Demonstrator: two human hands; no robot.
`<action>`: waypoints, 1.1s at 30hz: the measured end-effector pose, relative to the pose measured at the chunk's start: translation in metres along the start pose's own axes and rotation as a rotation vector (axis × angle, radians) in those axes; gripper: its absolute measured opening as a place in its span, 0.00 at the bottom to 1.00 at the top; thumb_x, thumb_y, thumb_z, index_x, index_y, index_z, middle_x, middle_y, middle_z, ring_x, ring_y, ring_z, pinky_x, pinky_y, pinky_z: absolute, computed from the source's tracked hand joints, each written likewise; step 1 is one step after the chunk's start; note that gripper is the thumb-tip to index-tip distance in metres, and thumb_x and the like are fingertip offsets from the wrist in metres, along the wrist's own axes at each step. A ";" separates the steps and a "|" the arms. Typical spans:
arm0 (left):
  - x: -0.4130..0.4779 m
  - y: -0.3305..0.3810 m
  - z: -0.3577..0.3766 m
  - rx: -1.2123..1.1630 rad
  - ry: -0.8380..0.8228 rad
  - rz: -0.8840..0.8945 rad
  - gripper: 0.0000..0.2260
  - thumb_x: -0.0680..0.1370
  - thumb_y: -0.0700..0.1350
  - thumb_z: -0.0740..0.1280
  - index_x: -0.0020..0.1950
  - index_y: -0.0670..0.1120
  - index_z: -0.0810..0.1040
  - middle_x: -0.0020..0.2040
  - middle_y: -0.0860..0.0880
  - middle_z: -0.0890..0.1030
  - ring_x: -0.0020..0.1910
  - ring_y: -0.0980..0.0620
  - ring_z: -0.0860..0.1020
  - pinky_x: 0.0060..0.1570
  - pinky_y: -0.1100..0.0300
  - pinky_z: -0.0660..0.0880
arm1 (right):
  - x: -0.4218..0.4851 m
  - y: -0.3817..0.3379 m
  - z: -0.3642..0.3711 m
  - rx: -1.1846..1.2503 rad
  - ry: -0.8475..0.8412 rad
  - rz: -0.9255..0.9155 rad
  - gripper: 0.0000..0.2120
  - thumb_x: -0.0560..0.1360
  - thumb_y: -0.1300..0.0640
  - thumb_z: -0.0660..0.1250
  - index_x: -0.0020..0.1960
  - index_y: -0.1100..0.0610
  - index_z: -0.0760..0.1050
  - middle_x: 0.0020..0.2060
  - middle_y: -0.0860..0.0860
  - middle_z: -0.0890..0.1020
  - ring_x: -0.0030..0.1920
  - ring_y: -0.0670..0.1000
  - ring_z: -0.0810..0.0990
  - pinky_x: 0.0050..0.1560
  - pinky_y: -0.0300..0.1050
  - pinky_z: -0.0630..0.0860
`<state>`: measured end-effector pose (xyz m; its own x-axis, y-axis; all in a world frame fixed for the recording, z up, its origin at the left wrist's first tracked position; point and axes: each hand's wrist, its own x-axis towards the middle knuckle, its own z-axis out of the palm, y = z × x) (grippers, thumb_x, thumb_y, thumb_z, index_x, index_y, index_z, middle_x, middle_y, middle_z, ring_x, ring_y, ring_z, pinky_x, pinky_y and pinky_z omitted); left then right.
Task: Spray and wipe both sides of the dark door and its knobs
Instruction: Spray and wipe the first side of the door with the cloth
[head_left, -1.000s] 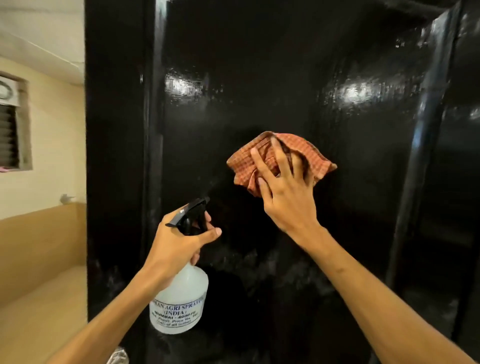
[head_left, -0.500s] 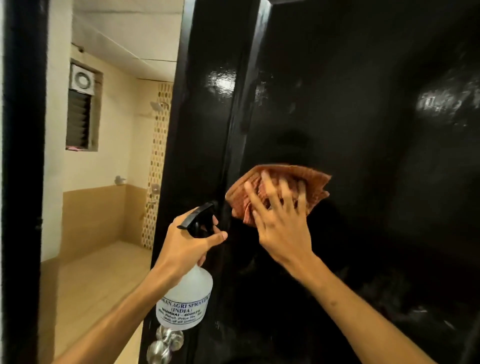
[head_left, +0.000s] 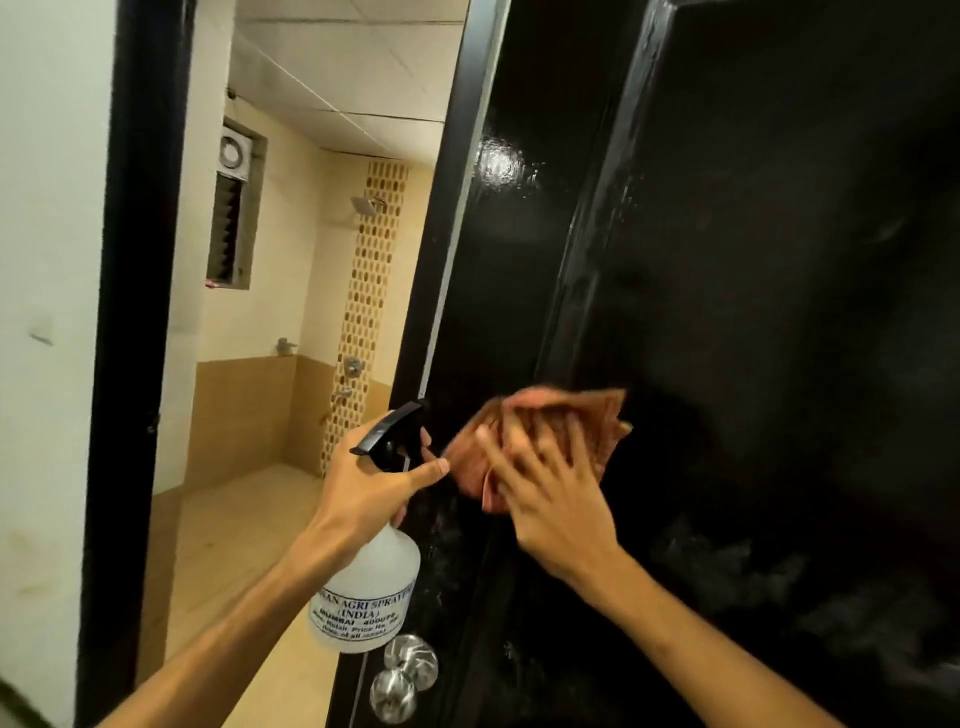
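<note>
The glossy dark door (head_left: 753, 312) fills the right of the head view, with wet streaks low on its panel. My right hand (head_left: 550, 493) presses a crumpled orange checked cloth (head_left: 550, 431) flat against the door near its left edge, fingers spread and blurred by motion. My left hand (head_left: 374, 488) grips the neck of a clear spray bottle (head_left: 363, 597) with a black trigger head, held just left of the cloth. Two round silver knobs (head_left: 402, 680) stick out at the door's edge below the bottle.
Left of the door edge the opening shows a tiled bathroom with a beige floor (head_left: 234, 545), a shower head (head_left: 366, 205), wall taps and a louvred window with an exhaust fan (head_left: 231, 156). The black door frame (head_left: 135, 312) stands at the far left.
The view has swung left, bringing the bathroom and the knobs into sight. My right hand has wiped the cloth down and left toward the door's edge. The bottle stays in my left hand.
</note>
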<state>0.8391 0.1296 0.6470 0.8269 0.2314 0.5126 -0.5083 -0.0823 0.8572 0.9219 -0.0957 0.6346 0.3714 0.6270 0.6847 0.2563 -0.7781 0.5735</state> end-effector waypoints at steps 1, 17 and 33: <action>-0.002 -0.004 -0.009 0.007 0.007 -0.003 0.10 0.73 0.39 0.79 0.51 0.43 0.82 0.40 0.44 0.85 0.22 0.49 0.72 0.26 0.57 0.72 | -0.018 -0.017 0.008 0.011 -0.059 -0.075 0.40 0.77 0.47 0.65 0.84 0.50 0.52 0.81 0.55 0.61 0.78 0.63 0.64 0.79 0.66 0.49; -0.026 -0.040 -0.041 0.057 0.019 -0.056 0.10 0.73 0.40 0.79 0.50 0.45 0.82 0.28 0.50 0.80 0.22 0.54 0.73 0.26 0.57 0.73 | -0.037 -0.087 0.034 0.060 -0.443 -0.400 0.38 0.72 0.46 0.66 0.81 0.44 0.60 0.78 0.46 0.67 0.74 0.51 0.68 0.71 0.54 0.66; -0.060 -0.026 0.102 -0.095 -0.258 -0.082 0.09 0.73 0.39 0.79 0.50 0.45 0.82 0.42 0.42 0.85 0.23 0.47 0.70 0.29 0.54 0.72 | -0.119 0.104 -0.040 -0.021 -0.006 0.352 0.34 0.80 0.50 0.64 0.83 0.43 0.54 0.80 0.52 0.61 0.68 0.61 0.71 0.63 0.63 0.71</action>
<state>0.8272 0.0191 0.5986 0.8939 -0.0217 0.4477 -0.4473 0.0204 0.8941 0.8690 -0.2499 0.6307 0.4392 0.3202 0.8394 0.0932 -0.9455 0.3119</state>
